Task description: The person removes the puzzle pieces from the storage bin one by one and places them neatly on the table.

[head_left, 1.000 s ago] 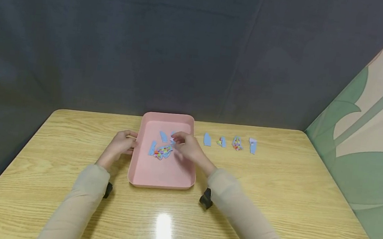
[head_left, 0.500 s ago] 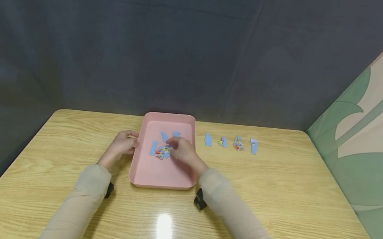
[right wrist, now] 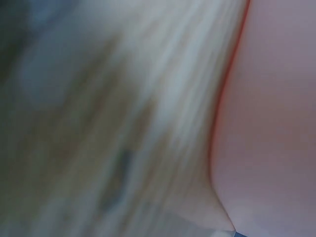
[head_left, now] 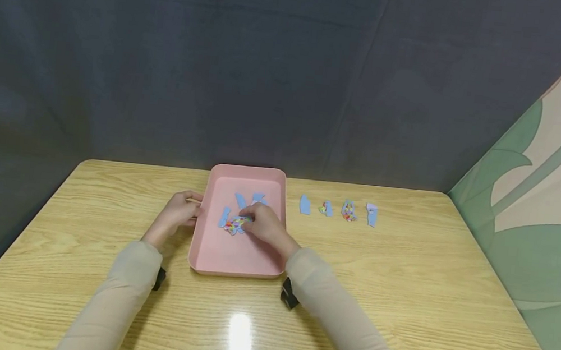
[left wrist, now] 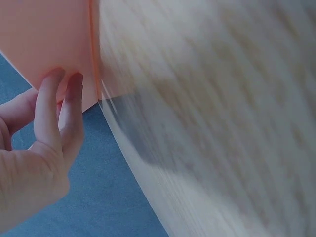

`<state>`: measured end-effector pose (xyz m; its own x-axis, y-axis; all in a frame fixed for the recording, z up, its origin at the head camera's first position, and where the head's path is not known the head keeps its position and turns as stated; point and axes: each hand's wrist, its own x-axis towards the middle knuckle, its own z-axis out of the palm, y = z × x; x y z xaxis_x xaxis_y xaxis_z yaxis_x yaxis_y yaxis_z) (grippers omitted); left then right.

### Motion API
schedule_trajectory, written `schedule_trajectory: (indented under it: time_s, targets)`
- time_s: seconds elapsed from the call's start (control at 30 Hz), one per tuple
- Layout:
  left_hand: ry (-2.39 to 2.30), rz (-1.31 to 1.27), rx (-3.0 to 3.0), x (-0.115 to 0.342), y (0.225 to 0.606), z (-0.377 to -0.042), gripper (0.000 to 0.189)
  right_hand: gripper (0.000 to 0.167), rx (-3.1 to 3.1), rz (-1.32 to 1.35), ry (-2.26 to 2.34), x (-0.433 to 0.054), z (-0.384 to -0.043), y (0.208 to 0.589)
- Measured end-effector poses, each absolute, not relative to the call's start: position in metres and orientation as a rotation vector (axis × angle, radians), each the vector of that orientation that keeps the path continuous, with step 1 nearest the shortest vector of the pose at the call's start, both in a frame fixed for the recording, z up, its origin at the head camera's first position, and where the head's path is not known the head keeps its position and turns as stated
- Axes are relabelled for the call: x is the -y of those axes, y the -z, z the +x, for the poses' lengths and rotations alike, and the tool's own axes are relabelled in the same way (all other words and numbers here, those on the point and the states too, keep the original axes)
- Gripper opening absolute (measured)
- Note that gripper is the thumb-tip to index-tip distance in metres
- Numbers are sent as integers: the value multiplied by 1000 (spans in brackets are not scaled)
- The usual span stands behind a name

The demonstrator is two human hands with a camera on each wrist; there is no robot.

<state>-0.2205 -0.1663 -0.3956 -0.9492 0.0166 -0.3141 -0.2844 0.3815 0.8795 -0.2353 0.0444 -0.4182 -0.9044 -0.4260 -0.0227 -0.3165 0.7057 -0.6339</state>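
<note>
A pink tray [head_left: 222,257] stands on the wooden table and holds several flat, irregular blue and multicoloured puzzle pieces. My left hand [head_left: 179,210] touches the tray's left outer wall; in the left wrist view the fingers [left wrist: 47,108] lie fairly straight against the pink side. Inside the tray, my right hand [head_left: 267,227] pinches a multicoloured puzzle piece [head_left: 233,225], partly covered by the fingertips. Blue pieces lie around it: one blue piece [head_left: 224,217] to its left, another blue piece [head_left: 240,200] above, and a third blue piece [head_left: 259,198] near the back. The right wrist view does not show the hand.
Right of the tray, a row of pieces lies on the table [head_left: 401,288]: a blue piece [head_left: 305,204], a small mixed piece [head_left: 326,208], a multicoloured piece [head_left: 349,210] and a blue-lilac piece [head_left: 371,214]. A dark curtain [head_left: 270,72] hangs behind.
My right hand has moved from the blue piece at the tray's back down and left to the multicoloured piece, which has shifted slightly left. My left hand stays at the tray's side.
</note>
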Motion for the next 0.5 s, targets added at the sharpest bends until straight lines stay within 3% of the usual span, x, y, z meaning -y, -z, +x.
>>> schedule_trajectory:
  time_s: [0.27, 0.5]
  targets:
    - [-1582, -228, -2374, 167, 396, -220, 43, 29, -2766, -615, 955, -44, -234, 418]
    - [-1601, -238, -2358, 167, 395, -219, 42, 15, -2773, -560, 1063, -47, -236, 418]
